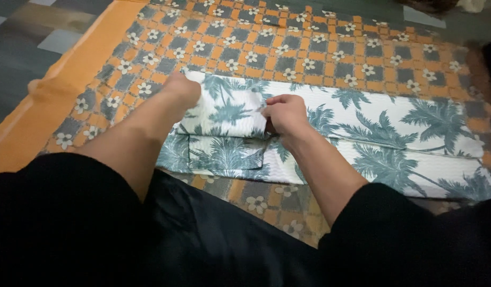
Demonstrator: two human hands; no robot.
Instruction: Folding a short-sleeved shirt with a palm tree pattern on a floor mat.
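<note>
Presently the left hand (181,87) is closed into a loose fist and presses down on the upper left corner of a folded garment (330,135), just left of frame centre. The right hand (285,114) sits at frame centre, fingers curled and pinching a fold of the same cloth. The garment is white, ribbed or waffle-textured fabric printed with grey-green palm trees; it lies folded into a long band running from under both hands toward the right edge of the frame, with a patch pocket (227,154) showing below the hands. Both forearms emerge from black sleeves at the bottom of the frame. Beneath lies a bedsheet (288,48) of orange and grey squares with white flowers, plain orange along its left border. Grey flooring (22,48) shows at upper left.
</note>
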